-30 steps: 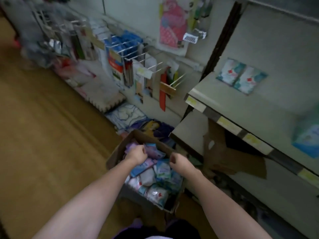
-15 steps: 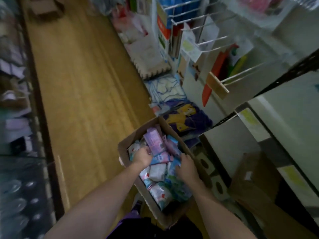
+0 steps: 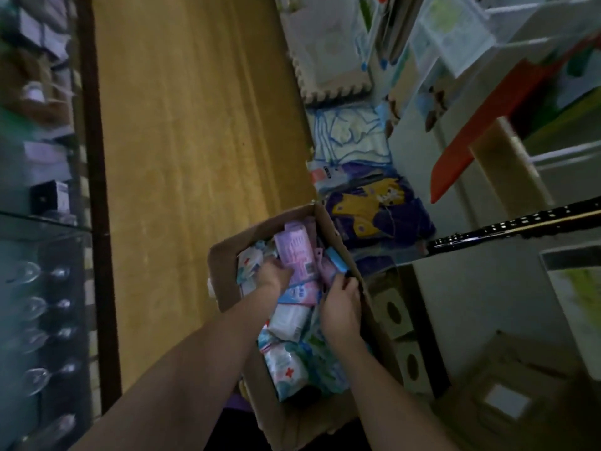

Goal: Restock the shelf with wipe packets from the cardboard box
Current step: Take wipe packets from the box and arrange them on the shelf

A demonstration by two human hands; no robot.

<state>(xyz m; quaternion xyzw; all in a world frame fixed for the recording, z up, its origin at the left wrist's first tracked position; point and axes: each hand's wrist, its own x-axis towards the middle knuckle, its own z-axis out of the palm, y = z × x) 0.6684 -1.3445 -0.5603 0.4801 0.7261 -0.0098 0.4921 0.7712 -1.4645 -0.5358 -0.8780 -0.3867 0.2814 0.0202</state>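
The wipe packets (image 3: 286,323) lie heaped in an open cardboard box (image 3: 227,265) that stands on the yellow-brown floor (image 3: 195,141), close against the foot of the shelving on the right. Most of the packets are white and pale blue, one near the lower end showing a red cross (image 3: 287,372); a lilac packet (image 3: 294,252) stands tilted at the far end of the box, with a blue-edged pack (image 3: 335,260) just beside it by the right wall.

Both hands are down inside the box. The left hand (image 3: 273,276) is buried among the packets at the left side, its fingers curled down against the lilac packet and the pale ones next to it; whether it actually grips one cannot be told. The right hand (image 3: 341,307) lies on the packets by the right wall of the box, fingers bent, the fingertips (image 3: 346,283) pinching the near end of a pink packet (image 3: 327,271) beneath the blue-edged pack.

Beyond the box, on the floor, lie a purple pack with a yellow figure (image 3: 374,209), a blue-and-white pack (image 3: 351,131) and a stack of foam puzzle mats (image 3: 328,60). A black slotted shelf upright (image 3: 520,222) crosses the right side, and an orange-red item (image 3: 481,135) hangs above it. Flattened cardboard (image 3: 487,392) lies at lower right. At the left edge, a glass display case (image 3: 39,288) holds stemmed glasses.
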